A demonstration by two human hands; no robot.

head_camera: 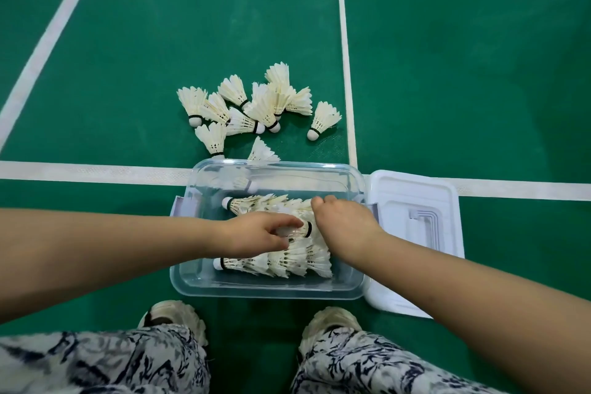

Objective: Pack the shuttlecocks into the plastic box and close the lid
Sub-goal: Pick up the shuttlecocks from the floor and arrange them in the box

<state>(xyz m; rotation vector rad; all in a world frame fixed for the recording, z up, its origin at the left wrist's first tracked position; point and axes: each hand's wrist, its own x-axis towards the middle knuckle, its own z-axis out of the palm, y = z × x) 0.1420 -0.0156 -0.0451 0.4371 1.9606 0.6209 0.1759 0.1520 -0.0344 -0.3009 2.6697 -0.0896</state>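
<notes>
Your left hand pinches a shuttlecock lying crosswise in the plastic box, cork pointing right toward your right hand. That hand's grip is hidden. Loose shuttlecocks wait on the floor beyond the box's far wall, nearer your left hand; the lid lies right.
</notes>
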